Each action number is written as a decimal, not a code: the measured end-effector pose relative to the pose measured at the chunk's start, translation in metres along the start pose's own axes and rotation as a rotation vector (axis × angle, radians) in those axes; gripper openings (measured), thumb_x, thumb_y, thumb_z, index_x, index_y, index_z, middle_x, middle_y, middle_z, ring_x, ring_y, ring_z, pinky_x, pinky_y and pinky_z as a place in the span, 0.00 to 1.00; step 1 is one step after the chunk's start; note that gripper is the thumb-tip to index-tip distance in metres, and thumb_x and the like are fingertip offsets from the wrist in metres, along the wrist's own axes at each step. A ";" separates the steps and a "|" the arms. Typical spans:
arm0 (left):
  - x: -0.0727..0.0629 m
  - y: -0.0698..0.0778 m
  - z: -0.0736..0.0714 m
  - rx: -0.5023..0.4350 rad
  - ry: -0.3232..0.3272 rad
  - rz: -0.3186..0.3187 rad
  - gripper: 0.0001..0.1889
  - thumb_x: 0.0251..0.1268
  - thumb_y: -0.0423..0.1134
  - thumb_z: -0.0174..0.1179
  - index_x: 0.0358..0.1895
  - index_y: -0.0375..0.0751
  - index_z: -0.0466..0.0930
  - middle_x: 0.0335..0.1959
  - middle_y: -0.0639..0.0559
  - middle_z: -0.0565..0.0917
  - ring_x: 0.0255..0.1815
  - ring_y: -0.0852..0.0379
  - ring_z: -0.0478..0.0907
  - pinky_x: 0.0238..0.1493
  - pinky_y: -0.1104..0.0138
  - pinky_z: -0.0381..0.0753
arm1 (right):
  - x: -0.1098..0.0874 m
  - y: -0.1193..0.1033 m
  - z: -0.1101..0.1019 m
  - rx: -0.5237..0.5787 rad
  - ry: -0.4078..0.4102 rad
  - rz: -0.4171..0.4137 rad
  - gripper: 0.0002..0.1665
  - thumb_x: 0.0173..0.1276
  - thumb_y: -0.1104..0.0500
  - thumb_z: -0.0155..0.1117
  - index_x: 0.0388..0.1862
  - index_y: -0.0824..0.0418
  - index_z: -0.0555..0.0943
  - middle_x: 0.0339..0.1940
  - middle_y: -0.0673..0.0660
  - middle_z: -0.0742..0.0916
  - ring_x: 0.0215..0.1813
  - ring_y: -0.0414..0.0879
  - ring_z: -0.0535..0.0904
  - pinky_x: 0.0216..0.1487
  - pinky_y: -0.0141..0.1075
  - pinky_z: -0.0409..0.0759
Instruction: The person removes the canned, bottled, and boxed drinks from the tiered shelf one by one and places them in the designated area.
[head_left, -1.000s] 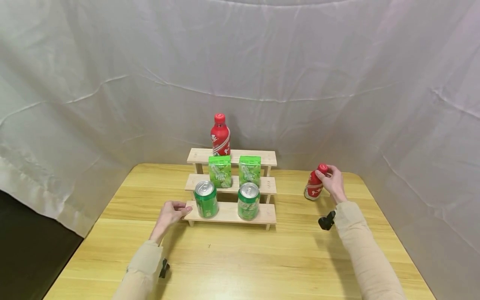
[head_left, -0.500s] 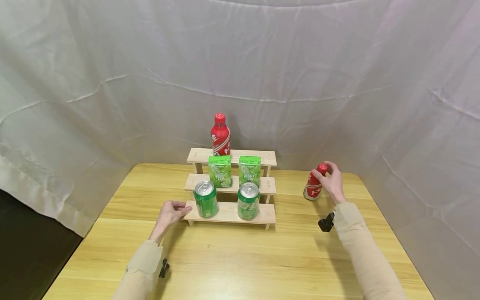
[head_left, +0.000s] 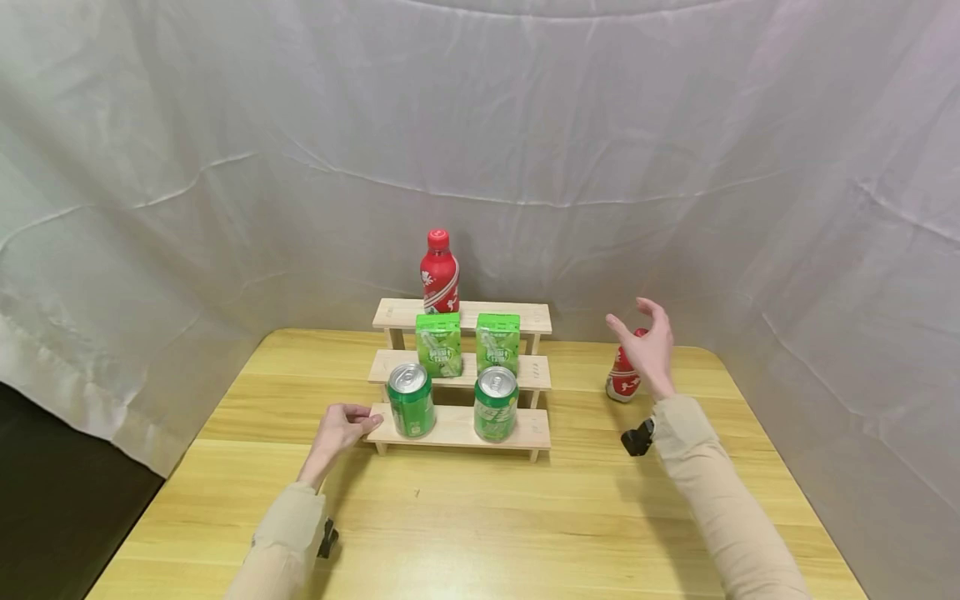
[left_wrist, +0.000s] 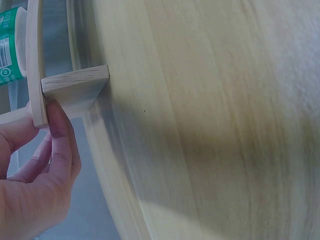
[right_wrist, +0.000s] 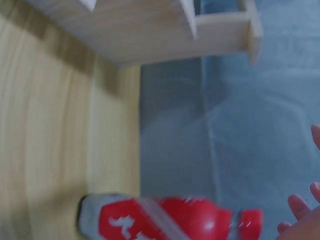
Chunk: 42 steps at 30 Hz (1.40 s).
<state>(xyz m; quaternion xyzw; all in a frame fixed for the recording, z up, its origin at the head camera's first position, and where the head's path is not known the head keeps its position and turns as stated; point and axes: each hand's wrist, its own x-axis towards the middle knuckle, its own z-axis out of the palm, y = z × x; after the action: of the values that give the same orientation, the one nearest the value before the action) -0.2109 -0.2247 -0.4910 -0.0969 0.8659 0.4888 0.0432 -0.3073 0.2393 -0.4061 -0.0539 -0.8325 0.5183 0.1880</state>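
My left hand (head_left: 341, 429) pinches the left end of the lowest step of a three-tier wooden stand (head_left: 453, 427); in the left wrist view its thumb and fingers (left_wrist: 61, 145) hold the board's end. On the right, my right hand (head_left: 651, 346) is apart from a red bottle (head_left: 622, 379), its thumb and fingers spread. That bottle stands upright on the table, partly hidden behind the hand. In the right wrist view the bottle (right_wrist: 165, 217) shows its red cap near the fingertips (right_wrist: 298, 206), with a gap between them.
Another red bottle (head_left: 440, 279) stands on the top tier. Two green drink cartons (head_left: 439, 346) sit on the middle tier, and two green cans (head_left: 412, 404) on the lowest. A grey curtain (head_left: 495, 150) hangs behind the wooden table (head_left: 487, 525).
My right hand has let go of the red bottle's neck, opened, and moved up and slightly left. The bottle stays standing on the table. My left hand keeps its place.
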 end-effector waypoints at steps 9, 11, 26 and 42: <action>0.000 -0.001 0.000 -0.003 0.006 0.010 0.21 0.68 0.36 0.64 0.53 0.18 0.78 0.44 0.27 0.86 0.35 0.58 0.83 0.37 0.71 0.83 | -0.006 -0.038 0.019 0.031 -0.031 -0.108 0.40 0.66 0.51 0.71 0.72 0.63 0.67 0.74 0.63 0.73 0.77 0.57 0.63 0.81 0.53 0.58; 0.000 0.000 0.000 -0.003 0.005 0.008 0.21 0.68 0.36 0.64 0.54 0.18 0.78 0.45 0.27 0.86 0.36 0.57 0.83 0.38 0.69 0.84 | -0.007 -0.046 0.024 0.023 -0.048 -0.129 0.39 0.67 0.51 0.71 0.72 0.63 0.68 0.73 0.63 0.73 0.77 0.57 0.63 0.80 0.53 0.58; -0.001 0.000 0.000 -0.001 0.001 0.010 0.22 0.68 0.37 0.65 0.54 0.19 0.78 0.45 0.27 0.85 0.37 0.55 0.84 0.40 0.67 0.85 | -0.010 -0.101 0.060 -0.008 -0.188 -0.222 0.40 0.67 0.48 0.69 0.72 0.64 0.68 0.71 0.65 0.74 0.75 0.59 0.66 0.78 0.52 0.63; 0.000 0.000 -0.001 0.012 -0.003 0.004 0.22 0.68 0.38 0.65 0.55 0.19 0.78 0.48 0.26 0.85 0.43 0.46 0.85 0.46 0.61 0.87 | 0.004 -0.150 0.096 0.042 -0.352 -0.217 0.40 0.69 0.46 0.67 0.73 0.63 0.67 0.73 0.65 0.73 0.76 0.60 0.65 0.78 0.51 0.65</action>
<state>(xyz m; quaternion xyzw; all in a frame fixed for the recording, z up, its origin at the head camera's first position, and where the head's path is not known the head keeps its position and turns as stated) -0.2106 -0.2256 -0.4904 -0.0942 0.8690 0.4838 0.0440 -0.3308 0.0907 -0.3102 0.1315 -0.8424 0.5137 0.0955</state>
